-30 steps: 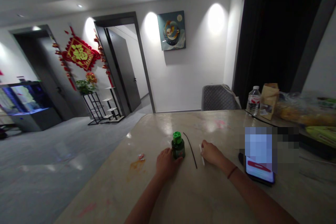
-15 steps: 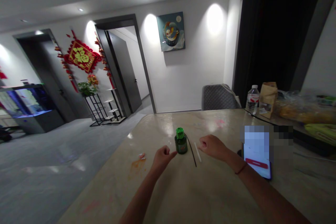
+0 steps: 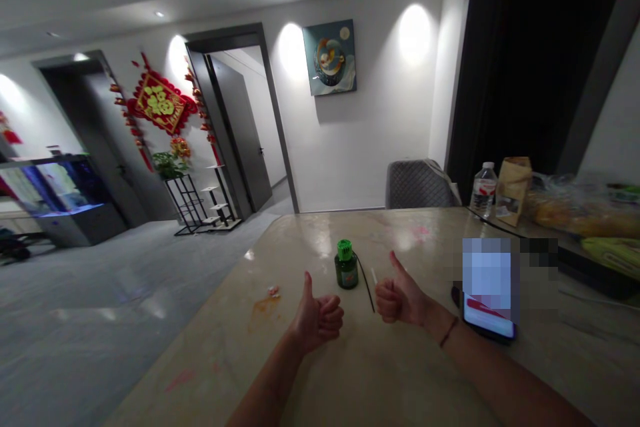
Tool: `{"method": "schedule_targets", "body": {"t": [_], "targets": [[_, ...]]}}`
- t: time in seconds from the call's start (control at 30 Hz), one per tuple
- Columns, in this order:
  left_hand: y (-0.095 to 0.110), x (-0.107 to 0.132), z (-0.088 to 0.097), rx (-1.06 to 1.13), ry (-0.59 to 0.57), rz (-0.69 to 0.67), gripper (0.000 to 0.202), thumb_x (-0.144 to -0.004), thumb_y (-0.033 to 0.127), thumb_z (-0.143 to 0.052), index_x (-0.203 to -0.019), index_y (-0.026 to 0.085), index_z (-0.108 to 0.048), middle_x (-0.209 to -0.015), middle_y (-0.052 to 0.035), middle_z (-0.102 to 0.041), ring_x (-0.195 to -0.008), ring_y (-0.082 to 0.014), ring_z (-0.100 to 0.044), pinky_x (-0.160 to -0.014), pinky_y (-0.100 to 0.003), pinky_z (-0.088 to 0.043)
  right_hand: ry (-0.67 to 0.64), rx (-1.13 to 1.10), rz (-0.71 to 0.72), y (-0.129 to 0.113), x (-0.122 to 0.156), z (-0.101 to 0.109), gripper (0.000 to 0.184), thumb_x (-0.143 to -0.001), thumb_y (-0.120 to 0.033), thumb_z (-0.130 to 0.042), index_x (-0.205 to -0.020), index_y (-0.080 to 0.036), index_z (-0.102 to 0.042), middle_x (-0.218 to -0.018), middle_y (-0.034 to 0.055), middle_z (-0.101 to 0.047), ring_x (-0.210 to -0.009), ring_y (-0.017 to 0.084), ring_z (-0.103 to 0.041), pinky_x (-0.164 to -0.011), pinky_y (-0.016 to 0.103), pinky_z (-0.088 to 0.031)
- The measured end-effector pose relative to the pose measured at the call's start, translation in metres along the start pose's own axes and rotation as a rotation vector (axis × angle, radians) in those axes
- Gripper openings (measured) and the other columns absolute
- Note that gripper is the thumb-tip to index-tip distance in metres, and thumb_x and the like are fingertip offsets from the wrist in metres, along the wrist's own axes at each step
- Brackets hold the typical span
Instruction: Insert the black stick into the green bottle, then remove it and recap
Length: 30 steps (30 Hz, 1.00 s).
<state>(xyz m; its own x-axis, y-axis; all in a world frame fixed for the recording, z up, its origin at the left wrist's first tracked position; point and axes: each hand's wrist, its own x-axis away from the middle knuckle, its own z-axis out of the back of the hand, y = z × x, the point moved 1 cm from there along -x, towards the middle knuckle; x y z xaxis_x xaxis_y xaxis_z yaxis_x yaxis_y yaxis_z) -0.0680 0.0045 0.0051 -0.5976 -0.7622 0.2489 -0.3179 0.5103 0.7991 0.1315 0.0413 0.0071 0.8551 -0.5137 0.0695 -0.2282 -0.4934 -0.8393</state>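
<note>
My left hand (image 3: 318, 313) is closed in a fist over the table, its thumb pointing up. My right hand (image 3: 400, 295) makes the same thumbs-up fist to the right, and a dark band circles that wrist. Neither hand shows anything held. Between and just beyond them stands a small dark green bottle (image 3: 347, 275) with a bright green ridged cap. A thin black stick (image 3: 369, 290) lies right of the bottle. Next to it lies a white stick (image 3: 373, 275), partly hidden behind my right hand.
A lit phone (image 3: 487, 310), partly blurred out, stands at the right. Behind it are a water bottle (image 3: 483, 192), a brown paper bag (image 3: 514, 192) and plastic-wrapped food (image 3: 575, 208). Small crumbs (image 3: 273, 291) and an orange stain mark the table (image 3: 350, 380). A grey chair (image 3: 420, 185) stands beyond.
Both hands have rolled from thumbs pointing inward to thumbs pointing up. My right hand has come nearer and now covers part of the white stick. The bottle stays in place.
</note>
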Motion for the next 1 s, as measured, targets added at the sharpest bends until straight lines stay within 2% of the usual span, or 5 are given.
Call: {"method": "schedule_targets", "body": {"t": [0.23, 0.37, 0.5, 0.73, 1.0], "targets": [[-0.003, 0.004, 0.008, -0.169, -0.087, 0.217, 0.071, -0.062, 0.083, -0.009, -0.043, 0.018, -0.032, -0.032, 0.0066, -0.020, -0.030, -0.0034, -0.012, -0.034, -0.017, -0.008, 0.117, 0.123, -0.178, 0.000, 0.002, -0.005, 0.070, -0.067, -0.078, 0.000, -0.035, -0.022, -0.028, -0.030, -0.0052, -0.020, -0.032, 0.007, -0.014, -0.036, 0.021, -0.015], [0.015, -0.001, 0.009, -0.344, 0.367, -0.017, 0.056, -0.063, 0.074, -0.040, -0.058, 0.018, -0.041, -0.039, 0.0102, -0.025, -0.034, -0.0036, -0.022, -0.038, -0.017, -0.019, 0.488, 0.419, -0.034, -0.015, -0.017, -0.004, 0.072, -0.074, -0.072, -0.007, -0.044, -0.019, -0.045, -0.030, -0.0070, -0.023, -0.029, 0.007, -0.015, -0.036, 0.021, -0.016], [0.021, -0.004, 0.011, -0.603, 0.779, -0.203, 0.048, -0.059, 0.064, -0.052, -0.064, 0.018, -0.045, -0.048, 0.0090, -0.040, -0.040, -0.0043, -0.034, -0.046, -0.019, -0.029, 0.897, 0.817, 0.342, -0.040, -0.041, -0.002, 0.049, -0.075, -0.061, -0.036, -0.065, -0.017, -0.055, -0.046, -0.0026, -0.047, -0.042, 0.010, -0.042, -0.045, 0.023, -0.030], [-0.014, 0.002, 0.011, -1.052, 0.810, -0.211, 0.029, -0.069, 0.043, -0.051, -0.056, 0.018, -0.048, -0.047, 0.0052, -0.044, -0.048, -0.0097, -0.040, -0.050, -0.022, -0.026, 0.982, 1.137, 0.443, -0.041, -0.083, -0.012, 0.058, -0.062, -0.039, -0.064, -0.110, -0.012, -0.047, -0.106, 0.0140, -0.057, -0.094, 0.022, -0.055, -0.081, 0.031, -0.040], [-0.024, 0.012, 0.004, -1.286, 0.823, -0.255, 0.023, -0.073, 0.035, -0.046, -0.059, 0.018, -0.051, -0.055, 0.0022, -0.049, -0.057, -0.0122, -0.043, -0.055, -0.022, -0.028, 1.155, 1.028, 0.415, -0.011, -0.105, -0.014, 0.026, -0.068, -0.032, -0.058, -0.088, -0.017, -0.052, -0.092, 0.0111, -0.061, -0.085, 0.023, -0.057, -0.077, 0.031, -0.042]]}}
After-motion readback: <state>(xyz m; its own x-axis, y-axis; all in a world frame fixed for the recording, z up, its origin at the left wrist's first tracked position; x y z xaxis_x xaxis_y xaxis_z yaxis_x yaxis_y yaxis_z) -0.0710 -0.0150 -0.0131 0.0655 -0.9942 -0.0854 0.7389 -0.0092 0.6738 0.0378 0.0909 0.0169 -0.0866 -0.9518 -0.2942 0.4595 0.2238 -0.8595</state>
